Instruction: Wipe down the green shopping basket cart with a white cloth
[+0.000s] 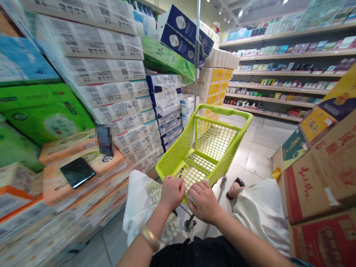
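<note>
A lime green plastic shopping cart (222, 111) stands in a shop aisle right in front of me. My left hand (171, 191) and my right hand (204, 200) rest side by side on its near rim, fingers curled over the edge. A gold bangle (149, 237) sits on my left wrist. The cart's basket holds nothing I can see. My foot in a sandal (235, 188) shows below the cart.
Stacked packs of tissue paper (111, 89) fill the left side, with a black phone (78, 172) lying on an orange pack. Cardboard boxes (322, 174) stand at the right. Shelves of goods (278, 70) run along the far wall. A metal pole (197, 55) rises behind the cart.
</note>
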The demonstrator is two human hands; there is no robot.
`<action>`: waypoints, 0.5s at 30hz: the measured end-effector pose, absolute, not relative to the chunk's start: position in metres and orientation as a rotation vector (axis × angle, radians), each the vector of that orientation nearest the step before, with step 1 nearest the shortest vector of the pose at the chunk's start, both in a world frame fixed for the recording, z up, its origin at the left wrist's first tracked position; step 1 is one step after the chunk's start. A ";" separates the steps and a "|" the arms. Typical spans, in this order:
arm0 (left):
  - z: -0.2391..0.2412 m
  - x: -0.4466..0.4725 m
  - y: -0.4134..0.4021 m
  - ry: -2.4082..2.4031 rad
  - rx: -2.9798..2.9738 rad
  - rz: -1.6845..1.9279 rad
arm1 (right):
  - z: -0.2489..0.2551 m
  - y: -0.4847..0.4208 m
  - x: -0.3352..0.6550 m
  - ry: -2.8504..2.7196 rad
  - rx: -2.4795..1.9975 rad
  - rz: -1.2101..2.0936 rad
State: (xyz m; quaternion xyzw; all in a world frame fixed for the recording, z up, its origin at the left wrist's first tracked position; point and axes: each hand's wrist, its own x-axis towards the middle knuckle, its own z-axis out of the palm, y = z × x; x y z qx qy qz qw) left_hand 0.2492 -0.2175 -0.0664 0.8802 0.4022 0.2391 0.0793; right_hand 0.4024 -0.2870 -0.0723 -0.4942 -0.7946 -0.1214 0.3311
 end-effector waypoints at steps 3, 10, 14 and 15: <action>-0.067 0.247 -0.217 1.202 2.642 0.703 | -0.071 -0.284 0.412 -2.162 -1.231 -0.328; -0.068 0.249 -0.218 1.212 2.645 0.725 | -0.063 -0.263 0.447 -1.856 -1.445 -0.287; -0.069 0.248 -0.218 1.209 2.656 0.732 | -0.071 -0.279 0.417 -1.945 -1.380 -0.294; -0.069 0.247 -0.218 1.205 2.660 0.732 | -0.072 -0.282 0.413 -1.998 -1.335 -0.302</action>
